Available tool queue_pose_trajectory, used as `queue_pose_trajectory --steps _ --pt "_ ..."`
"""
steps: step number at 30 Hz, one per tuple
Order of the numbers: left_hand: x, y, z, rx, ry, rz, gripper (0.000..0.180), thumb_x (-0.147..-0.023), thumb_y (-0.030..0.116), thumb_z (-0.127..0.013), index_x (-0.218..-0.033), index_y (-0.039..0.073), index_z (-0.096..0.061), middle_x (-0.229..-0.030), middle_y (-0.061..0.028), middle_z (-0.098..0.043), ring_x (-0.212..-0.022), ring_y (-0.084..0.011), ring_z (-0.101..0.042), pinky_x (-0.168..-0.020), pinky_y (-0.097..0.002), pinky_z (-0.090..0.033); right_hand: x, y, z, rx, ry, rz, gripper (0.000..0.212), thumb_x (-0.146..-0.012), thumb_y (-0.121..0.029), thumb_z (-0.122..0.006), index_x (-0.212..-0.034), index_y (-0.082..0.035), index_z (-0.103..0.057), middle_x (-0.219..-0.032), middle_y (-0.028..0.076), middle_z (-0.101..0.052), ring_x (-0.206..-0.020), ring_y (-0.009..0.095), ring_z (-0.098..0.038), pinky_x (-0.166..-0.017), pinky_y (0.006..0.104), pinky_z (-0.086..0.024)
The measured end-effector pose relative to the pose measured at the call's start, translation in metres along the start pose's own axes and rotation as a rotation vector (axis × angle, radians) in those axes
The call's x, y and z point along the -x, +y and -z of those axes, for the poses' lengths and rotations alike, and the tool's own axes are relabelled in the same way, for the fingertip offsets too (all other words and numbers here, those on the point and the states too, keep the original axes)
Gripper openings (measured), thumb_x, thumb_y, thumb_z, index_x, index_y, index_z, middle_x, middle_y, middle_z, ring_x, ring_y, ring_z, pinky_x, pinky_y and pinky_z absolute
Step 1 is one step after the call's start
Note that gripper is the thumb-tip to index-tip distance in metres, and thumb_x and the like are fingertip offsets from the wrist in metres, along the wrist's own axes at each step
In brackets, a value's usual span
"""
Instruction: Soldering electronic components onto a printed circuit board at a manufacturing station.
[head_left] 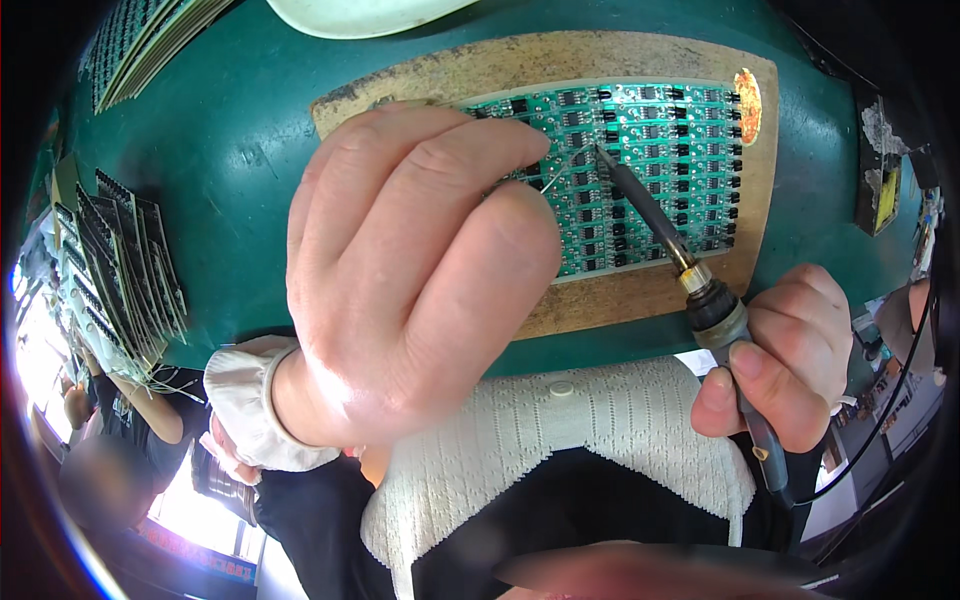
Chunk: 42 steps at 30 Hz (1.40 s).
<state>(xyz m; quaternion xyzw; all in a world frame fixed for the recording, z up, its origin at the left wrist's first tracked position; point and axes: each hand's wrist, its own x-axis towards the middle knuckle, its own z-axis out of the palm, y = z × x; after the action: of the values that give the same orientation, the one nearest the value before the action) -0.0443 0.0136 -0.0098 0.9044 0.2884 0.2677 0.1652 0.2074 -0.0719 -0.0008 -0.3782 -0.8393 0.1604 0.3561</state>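
Observation:
A green circuit board panel (655,150), with rows of small black chips and parts, lies on a wooden board (590,318). My right hand (797,350) grips a soldering iron (655,212) by its handle, and the iron's dark tip touches or hovers just over the middle of the panel. Over the panel's left part is my left hand (415,250), its thumb and forefinger pinching a thin silvery wire (556,178), which looks like solder wire. The wire's end points toward the iron's tip. That hand hides the panel's left side.
The green tabletop (235,150) carries a leaning stack of circuit boards (125,275) at the left and another stack (155,45) at the far left. A white dish (370,18) is at the far edge. A black cord (900,385) trails at right. Another person (150,425) sits at lower left.

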Motion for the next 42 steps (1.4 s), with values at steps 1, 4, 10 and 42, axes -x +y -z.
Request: queue_pose_trajectory --steps 1,4,10,42 --pt "0.0 0.0 0.0 -0.001 0.0 0.001 0.019 -0.073 -0.01 -0.068 -0.085 -0.002 -0.056 -0.098 -0.0181 -0.069 -0.085 -0.0338 -0.064 -0.075 -0.0385 -0.052 0.0 0.0 0.0 -0.001 0.0 0.001 0.029 -0.089 -0.015 -0.061 -0.111 -0.001 -0.047 -0.068 0.009 -0.05 -0.049 0.017 -0.042 -0.044 0.0334 -0.032" --pt "0.001 0.001 0.001 0.001 -0.004 0.004 0.019 -0.073 -0.01 -0.068 -0.085 -0.002 -0.056 -0.098 -0.0184 -0.069 -0.085 -0.0337 -0.064 -0.075 -0.0384 -0.052 -0.001 -0.002 0.001 -0.004 -0.019 -0.008 0.03 -0.089 -0.015 -0.061 -0.111 -0.001 -0.047 -0.068 0.009 -0.051 -0.049 0.017 -0.042 -0.044 0.0338 -0.032" --pt "0.001 0.0 0.001 0.006 0.005 -0.015 0.019 -0.073 -0.01 -0.068 -0.085 -0.002 -0.056 -0.098 -0.019 -0.069 -0.085 -0.0337 -0.064 -0.075 -0.0381 -0.052 -0.002 -0.004 0.001 0.013 -0.005 -0.032 0.031 -0.089 -0.015 -0.061 -0.112 -0.001 -0.047 -0.068 0.009 -0.051 -0.049 0.018 -0.043 -0.044 0.0339 -0.032" --pt "0.003 0.0 -0.002 -0.025 0.014 -0.024 0.019 -0.072 -0.007 -0.071 -0.085 -0.001 -0.059 -0.097 -0.0172 -0.068 -0.083 -0.0313 -0.063 -0.071 -0.0366 -0.052 0.002 -0.001 -0.001 -0.007 0.003 0.032 0.027 -0.09 -0.018 -0.06 -0.106 -0.002 -0.046 -0.065 0.007 -0.048 -0.048 0.017 -0.04 -0.042 0.0333 -0.03"
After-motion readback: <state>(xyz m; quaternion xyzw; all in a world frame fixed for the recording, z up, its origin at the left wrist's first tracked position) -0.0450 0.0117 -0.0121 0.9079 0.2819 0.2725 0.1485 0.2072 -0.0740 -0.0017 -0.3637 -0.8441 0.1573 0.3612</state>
